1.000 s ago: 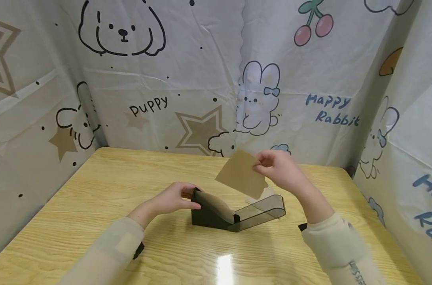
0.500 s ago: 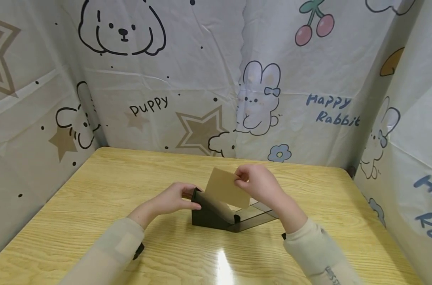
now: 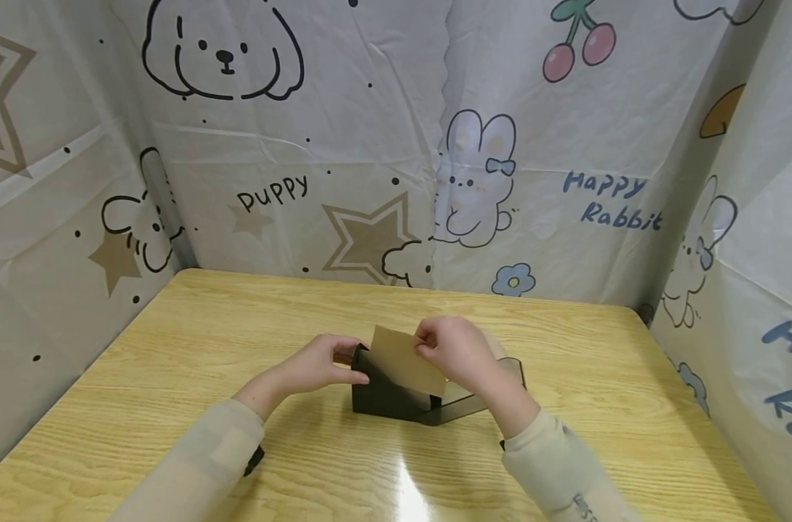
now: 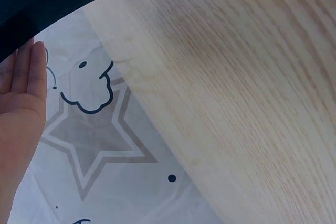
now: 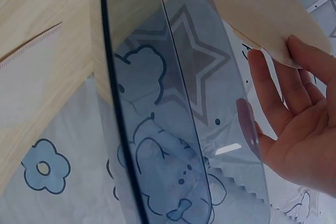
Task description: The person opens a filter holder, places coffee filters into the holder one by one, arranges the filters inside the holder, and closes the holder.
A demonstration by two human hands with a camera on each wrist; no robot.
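Observation:
A brown paper coffee filter point(image 3: 405, 362) is pinched at its upper right edge between the thumb and fingers of my right hand point(image 3: 458, 351). Its lower part overlaps the opening of a black filter holder box point(image 3: 379, 397), which stands on the table. More brown paper shows inside the box. My left hand point(image 3: 311, 366) grips the box's raised left end, thumb in front; the left wrist view shows its fingers under the dark box edge. The box's smoky transparent lid point(image 3: 464, 409) is swung open to the right, beneath my right forearm.
A pale filter with a crimped edge point(image 5: 29, 80) lies on the wooden table point(image 3: 239, 319) behind the open lid, partly hidden by my right hand in the head view. Printed cloth curtains point(image 3: 344, 145) hang at the back and both sides.
My right hand has moved left and down with the coffee filter, from above the open lid to the box's opening. The left hand and the box have stayed in place.

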